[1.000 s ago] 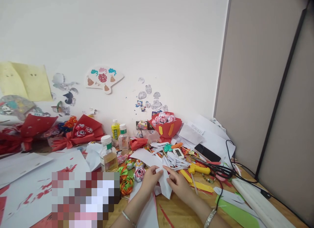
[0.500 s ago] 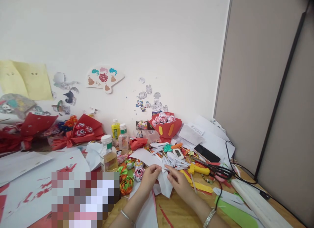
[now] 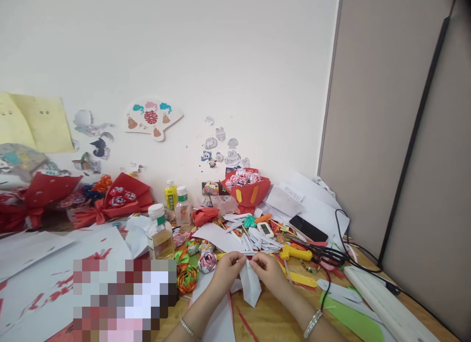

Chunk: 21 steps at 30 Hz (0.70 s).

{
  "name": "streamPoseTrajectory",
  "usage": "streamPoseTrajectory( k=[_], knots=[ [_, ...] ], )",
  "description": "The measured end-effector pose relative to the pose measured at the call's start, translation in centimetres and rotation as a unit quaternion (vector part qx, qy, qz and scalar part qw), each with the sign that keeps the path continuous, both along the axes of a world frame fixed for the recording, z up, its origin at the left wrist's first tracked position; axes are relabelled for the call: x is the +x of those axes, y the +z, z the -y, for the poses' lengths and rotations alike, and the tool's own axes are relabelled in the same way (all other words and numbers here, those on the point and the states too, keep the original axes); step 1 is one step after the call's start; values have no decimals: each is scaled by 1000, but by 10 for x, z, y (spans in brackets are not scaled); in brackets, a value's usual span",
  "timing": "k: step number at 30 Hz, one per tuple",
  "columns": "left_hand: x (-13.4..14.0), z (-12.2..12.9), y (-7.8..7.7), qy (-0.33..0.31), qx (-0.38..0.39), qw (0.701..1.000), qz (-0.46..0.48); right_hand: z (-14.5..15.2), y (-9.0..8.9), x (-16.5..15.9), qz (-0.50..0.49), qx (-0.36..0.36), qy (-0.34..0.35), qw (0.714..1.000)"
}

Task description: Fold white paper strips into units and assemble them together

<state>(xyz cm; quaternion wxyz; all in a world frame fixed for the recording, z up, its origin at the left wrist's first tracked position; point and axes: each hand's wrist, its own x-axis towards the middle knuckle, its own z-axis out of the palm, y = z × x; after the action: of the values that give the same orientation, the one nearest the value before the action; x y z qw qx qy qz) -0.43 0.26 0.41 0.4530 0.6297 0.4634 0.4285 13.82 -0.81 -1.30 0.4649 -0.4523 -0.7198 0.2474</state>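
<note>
While both hands (image 3: 246, 272) pinch white paper piece (image 3: 250, 288), cluttered wooden table (image 3: 272, 320) meets white wall (image 3: 221, 62).

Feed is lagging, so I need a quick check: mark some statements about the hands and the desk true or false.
1. Both hands hold one white paper piece. True: left hand and right hand pinch the paper at its top.
2. The phone lies left of the hands. False: the phone lies to the right.
3. A yellow glue gun lies right of the hands. True: glue gun.
4. The nearest bottle has no cap. False: the bottle has a white cap.
</note>
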Motion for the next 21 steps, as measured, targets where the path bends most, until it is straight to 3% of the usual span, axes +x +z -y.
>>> streamPoseTrajectory(
  k=[6,13,21],
  knots=[
    [1,0,-2,-2,7,1000,-20,0,0,0,13,9,-3,1000],
    [-1,-3,-4,8,94,991,-96,-2,-4,0,8,9,4,1000],
    [1,2,-2,6,116,986,-116,-2,-1,1,-13,-17,18,1000]
  ],
)
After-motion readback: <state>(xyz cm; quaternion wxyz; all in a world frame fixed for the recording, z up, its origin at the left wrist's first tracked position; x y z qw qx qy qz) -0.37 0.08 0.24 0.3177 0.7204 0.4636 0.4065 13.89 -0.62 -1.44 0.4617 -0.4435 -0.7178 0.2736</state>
